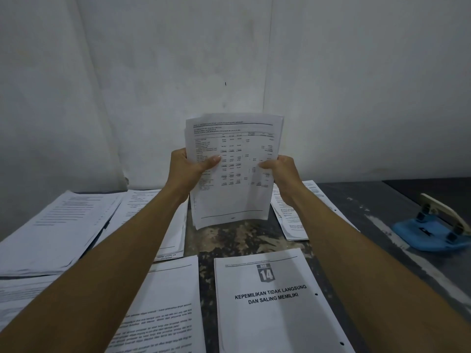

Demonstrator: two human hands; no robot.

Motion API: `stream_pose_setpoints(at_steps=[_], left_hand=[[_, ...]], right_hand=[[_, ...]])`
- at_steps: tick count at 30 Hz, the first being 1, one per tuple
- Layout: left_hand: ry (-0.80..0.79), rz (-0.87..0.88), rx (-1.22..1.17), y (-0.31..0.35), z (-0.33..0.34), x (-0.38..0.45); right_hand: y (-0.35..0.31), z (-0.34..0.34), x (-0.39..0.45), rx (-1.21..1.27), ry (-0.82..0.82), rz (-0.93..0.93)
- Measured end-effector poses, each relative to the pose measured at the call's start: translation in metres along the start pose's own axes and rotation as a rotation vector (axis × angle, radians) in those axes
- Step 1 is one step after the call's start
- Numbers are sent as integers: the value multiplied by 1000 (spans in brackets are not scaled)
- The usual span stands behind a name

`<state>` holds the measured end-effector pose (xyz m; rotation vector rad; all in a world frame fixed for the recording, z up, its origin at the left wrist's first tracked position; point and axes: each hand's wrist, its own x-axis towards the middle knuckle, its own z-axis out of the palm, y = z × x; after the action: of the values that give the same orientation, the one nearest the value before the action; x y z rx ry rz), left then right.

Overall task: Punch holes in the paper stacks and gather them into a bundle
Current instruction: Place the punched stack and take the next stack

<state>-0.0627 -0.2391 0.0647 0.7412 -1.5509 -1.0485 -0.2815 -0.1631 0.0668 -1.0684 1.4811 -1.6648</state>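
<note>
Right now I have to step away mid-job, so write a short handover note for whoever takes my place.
Left hand and right hand both grip the held stack, upright with its lower edge just above the table.
The hole punch sits far right, untouched.
The chapter 14 stack in front shows punched holes on its right edge.
Other stacks lie spread at left.
Left to do: punch the rest, then bundle everything.

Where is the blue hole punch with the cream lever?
In the head view, the blue hole punch with the cream lever sits at the table's far right edge, right of the right forearm.
</note>
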Motion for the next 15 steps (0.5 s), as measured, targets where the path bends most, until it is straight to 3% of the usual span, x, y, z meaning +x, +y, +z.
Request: stream_pose_setpoints(at_steps=[15], left_hand=[[-3, -41, 2, -10, 6, -7]], right_hand=[[10, 3, -8, -57, 3, 31]])
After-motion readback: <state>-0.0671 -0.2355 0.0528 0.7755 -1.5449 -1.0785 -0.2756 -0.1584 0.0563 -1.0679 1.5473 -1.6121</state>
